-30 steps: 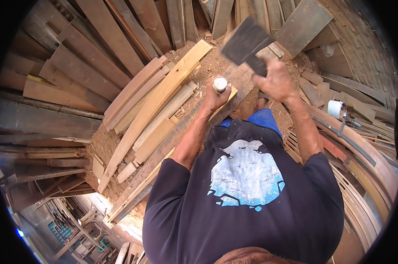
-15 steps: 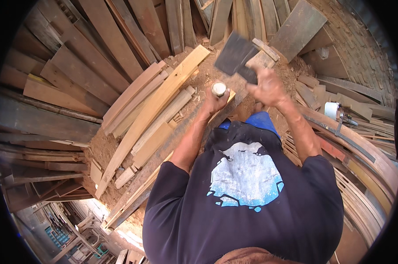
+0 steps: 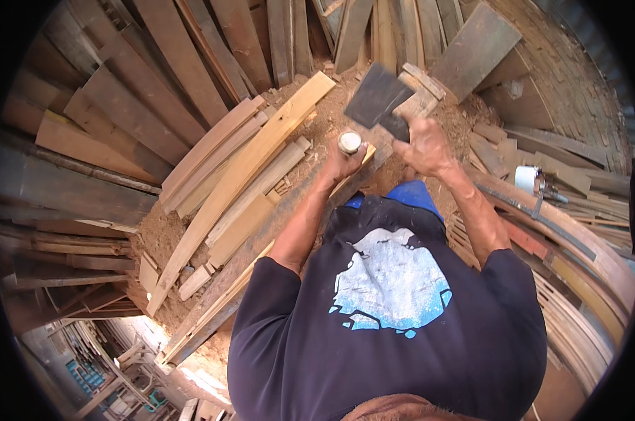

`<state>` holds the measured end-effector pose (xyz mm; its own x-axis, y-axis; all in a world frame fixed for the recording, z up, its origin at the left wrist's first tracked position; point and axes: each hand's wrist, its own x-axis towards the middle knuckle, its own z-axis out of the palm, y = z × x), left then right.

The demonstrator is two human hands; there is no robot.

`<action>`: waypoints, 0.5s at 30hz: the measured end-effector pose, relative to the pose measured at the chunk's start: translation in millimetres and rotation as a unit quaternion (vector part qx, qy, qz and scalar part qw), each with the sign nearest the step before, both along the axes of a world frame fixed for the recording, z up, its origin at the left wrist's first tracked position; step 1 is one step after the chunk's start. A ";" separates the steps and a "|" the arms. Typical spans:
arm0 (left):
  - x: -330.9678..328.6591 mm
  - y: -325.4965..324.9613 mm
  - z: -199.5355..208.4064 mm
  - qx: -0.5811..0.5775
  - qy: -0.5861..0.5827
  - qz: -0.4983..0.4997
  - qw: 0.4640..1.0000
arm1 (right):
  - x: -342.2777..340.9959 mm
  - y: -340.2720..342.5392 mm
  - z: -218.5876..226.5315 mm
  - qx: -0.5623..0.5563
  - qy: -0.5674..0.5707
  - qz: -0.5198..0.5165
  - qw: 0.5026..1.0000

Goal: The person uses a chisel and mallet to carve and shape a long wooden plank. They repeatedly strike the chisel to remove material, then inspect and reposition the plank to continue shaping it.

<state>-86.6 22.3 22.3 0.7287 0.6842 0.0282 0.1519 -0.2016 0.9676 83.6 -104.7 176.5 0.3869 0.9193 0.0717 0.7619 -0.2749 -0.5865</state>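
My left hand (image 3: 340,166) is wrapped round an upright chisel (image 3: 349,142). Only its pale, round handle end shows from above; the blade is hidden. Beneath this hand a wooden beam (image 3: 370,156) runs diagonally toward the lower left. To the right, my right hand (image 3: 429,147) grips the handle of a dark mallet (image 3: 377,95) with a broad, block-shaped head. The head is up and to the right of the chisel's end, apart from it in the picture. A short pale wood block (image 3: 421,98) lies just beyond my right hand.
Long boards (image 3: 184,59) stack around the far and left sides. A long pale plank (image 3: 240,186) lies left of my left arm over sawdust-covered ground (image 3: 331,105). A curved wooden piece (image 3: 570,231) and a white cylindrical object (image 3: 526,178) are at the right.
My right hand and the mallet have shifted slightly downward in the picture, and the mallet's head has tilted. My left hand holds the chisel in nearly the same place.
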 end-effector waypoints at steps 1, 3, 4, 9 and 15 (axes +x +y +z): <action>1.9 2.4 1.7 0.007 -0.004 -0.009 1.000 | -6.5 2.8 10.0 0.055 0.040 -0.024 0.997; 6.0 2.0 1.2 0.015 0.004 -0.019 1.000 | -14.2 3.3 19.9 0.095 0.084 -0.058 0.990; 10.9 1.1 4.6 0.010 -0.011 -0.019 1.000 | -12.6 1.8 9.6 0.038 0.023 -0.033 0.998; 45.1 12.9 -0.5 0.083 0.022 -0.033 0.996 | 5.3 4.6 -11.9 -0.105 0.043 0.008 0.994; 1.3 -15.7 5.9 -0.072 0.041 0.040 0.996 | -5.5 -10.9 -18.1 0.016 0.311 -0.068 0.948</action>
<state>-85.2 6.6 28.2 0.6671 0.7332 -0.1322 0.2415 -0.0449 0.9694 78.2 -115.6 158.4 0.4790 0.8588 -0.1817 0.2246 -0.3200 -0.9204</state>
